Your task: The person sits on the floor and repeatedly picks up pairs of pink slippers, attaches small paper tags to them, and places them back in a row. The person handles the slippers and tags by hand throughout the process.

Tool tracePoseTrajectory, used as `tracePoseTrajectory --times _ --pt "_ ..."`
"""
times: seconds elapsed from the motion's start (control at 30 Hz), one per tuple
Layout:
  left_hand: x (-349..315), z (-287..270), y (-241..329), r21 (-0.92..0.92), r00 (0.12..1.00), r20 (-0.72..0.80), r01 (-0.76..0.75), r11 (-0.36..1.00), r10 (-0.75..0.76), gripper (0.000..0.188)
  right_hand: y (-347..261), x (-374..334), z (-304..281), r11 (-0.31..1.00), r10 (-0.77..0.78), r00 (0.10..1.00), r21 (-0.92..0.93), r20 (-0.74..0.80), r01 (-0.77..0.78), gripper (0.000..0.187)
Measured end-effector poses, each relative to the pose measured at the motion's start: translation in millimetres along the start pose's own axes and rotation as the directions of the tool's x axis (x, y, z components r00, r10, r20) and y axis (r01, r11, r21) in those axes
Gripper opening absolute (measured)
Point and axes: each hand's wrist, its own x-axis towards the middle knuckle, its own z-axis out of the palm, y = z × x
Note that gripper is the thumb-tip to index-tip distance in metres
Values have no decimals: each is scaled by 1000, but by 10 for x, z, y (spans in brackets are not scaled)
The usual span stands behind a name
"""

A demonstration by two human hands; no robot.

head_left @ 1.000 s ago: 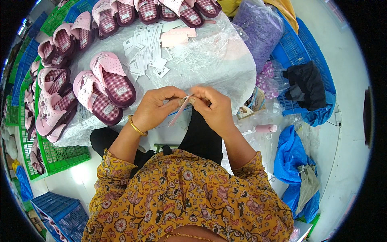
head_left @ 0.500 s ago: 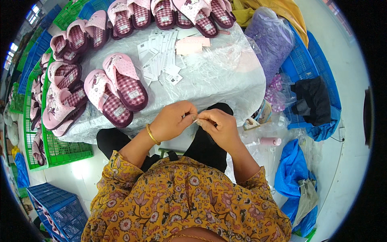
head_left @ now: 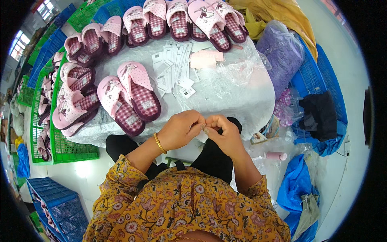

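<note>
Just off the near edge of the plastic-covered table [head_left: 225,97], my left hand [head_left: 183,128] and my right hand [head_left: 223,133] meet fingertip to fingertip. Both are closed in a pinch, and what lies between the fingers is too small to make out. A pair of pink slippers [head_left: 128,90] with maroon checked insoles lies to the left of my hands. Beyond them are spread several white paper labels [head_left: 173,66] and a small stack of pale pink cards [head_left: 203,59].
More pink slippers [head_left: 177,20] line the table's far and left edges. A green crate [head_left: 72,149] stands at the left, a blue crate [head_left: 52,197] lower left. To the right are a bag of purple material [head_left: 282,52], a black cloth [head_left: 318,117] and a pink thread spool [head_left: 276,156].
The whole view has shifted, so the table and slippers sit lower and further right. My hands stay together in front of me, fingertips still pinched.
</note>
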Motion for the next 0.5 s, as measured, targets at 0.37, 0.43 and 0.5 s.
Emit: tracePoseTrajectory --times 0.37,0.43,0.5 --pt "1099 -1067 -1223 719 895 -352 445 534 -272 39 90 71 72 989 -124 986 -99 -113 113 21" --pt "1225 -1117 -1376 693 868 -363 494 525 -339 38 100 78 38 989 -124 985 -92 -120 113 21" --pt "1273 -1119 -1341 654 854 -367 518 552 -367 38 114 48 -3 994 -96 987 -73 -129 87 21"
